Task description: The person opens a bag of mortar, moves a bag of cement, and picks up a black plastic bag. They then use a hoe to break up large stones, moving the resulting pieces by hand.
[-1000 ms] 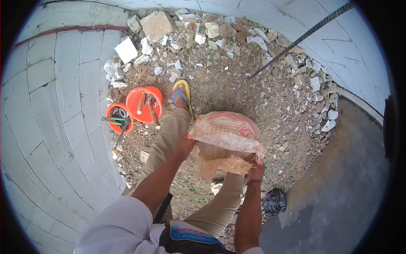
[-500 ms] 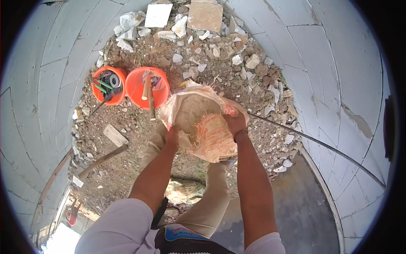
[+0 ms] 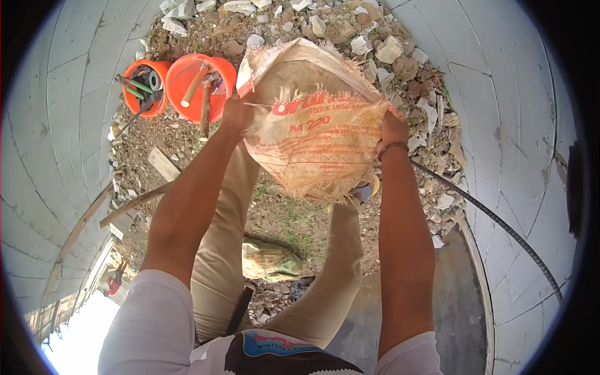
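A pale woven sack (image 3: 315, 147) with red print and frayed edges is held out in front of me, its mouth spread wide. Sandy grey-brown material shows inside the opening. My left hand (image 3: 237, 115) is closed on the sack's left rim, close to the larger orange bucket (image 3: 220, 106). On the opposite rim, my right hand (image 3: 392, 130), with a bracelet at the wrist, grips the cloth. The fingertips of both hands are partly hidden by the fabric.
A smaller orange bucket (image 3: 145, 112) holds green-handled tools; wooden handles (image 3: 196, 86) stick out of the larger one. A steel bar (image 3: 500, 222) slants down at right. Broken stones (image 3: 389, 50) cover the far ground. Grey block walls (image 3: 500, 100) rise on both sides. Another sack (image 3: 270, 259) lies between my legs.
The sack's near side has been pulled up and stretched wider, so its print now shows flat. My hands have moved farther apart, and the view has shifted.
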`<state>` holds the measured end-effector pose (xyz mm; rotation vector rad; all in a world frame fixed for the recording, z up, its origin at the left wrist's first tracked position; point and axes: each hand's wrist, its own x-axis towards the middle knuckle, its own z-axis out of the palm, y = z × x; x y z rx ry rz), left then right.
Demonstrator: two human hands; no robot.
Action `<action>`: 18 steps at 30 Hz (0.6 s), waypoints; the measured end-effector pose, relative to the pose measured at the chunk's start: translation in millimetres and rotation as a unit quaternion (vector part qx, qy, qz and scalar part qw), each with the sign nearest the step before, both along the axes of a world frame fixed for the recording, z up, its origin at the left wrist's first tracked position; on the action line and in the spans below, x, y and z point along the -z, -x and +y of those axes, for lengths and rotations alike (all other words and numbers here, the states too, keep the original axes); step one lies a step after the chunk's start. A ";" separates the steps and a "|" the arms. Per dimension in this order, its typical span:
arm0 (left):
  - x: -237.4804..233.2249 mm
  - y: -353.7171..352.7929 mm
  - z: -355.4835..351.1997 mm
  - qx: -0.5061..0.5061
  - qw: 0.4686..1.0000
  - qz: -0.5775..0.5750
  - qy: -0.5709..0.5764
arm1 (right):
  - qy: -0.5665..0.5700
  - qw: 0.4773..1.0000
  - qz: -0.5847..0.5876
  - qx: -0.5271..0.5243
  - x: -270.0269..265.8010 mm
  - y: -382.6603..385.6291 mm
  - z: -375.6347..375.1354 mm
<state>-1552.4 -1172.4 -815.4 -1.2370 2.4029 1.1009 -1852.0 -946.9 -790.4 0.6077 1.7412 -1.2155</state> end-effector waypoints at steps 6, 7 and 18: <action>-30.0 117.2 13.9 -0.261 0.919 0.047 -0.292 | 0.111 0.979 0.098 0.141 -46.9 -30.9 71.2; -35.5 118.9 16.6 -0.331 0.914 0.121 -0.204 | 0.081 0.987 0.082 0.108 -59.4 -38.9 84.5; -60.5 -73.4 169.6 -0.546 0.808 -0.087 -0.204 | -0.076 0.969 -0.210 -0.105 -36.6 -115.8 295.6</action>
